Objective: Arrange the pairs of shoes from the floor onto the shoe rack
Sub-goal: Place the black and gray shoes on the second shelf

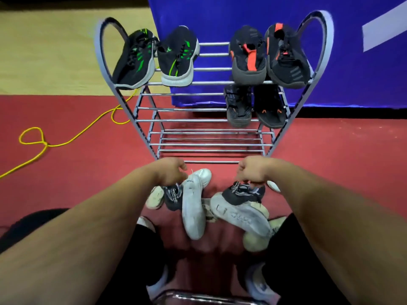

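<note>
your left hand [170,171] is curled tight around the collar of a black knit sneaker [172,198], whose white sole is turned up and toward the middle. your right hand [253,171] pinches the tongue end of the matching sneaker [243,192], which is also tipped so that its white sole faces you. both sneakers are low over the red floor [88,172], just in front of the bottom rail of the metal shoe rack [187,120]. loose white shoes [154,198] lie around and under them, and you cannot tell whether the held sneakers touch the floor. on the rack's top tier a black pair with green stripes [178,56] sits at the left and a black pair with orange accents [247,53] at the right. under the orange pair, on the second tier, sits another dark pair [239,104]. a yellow cord [45,144] loops across the floor to the left of the rack, and a blue panel [264,18] stands behind it.
</note>
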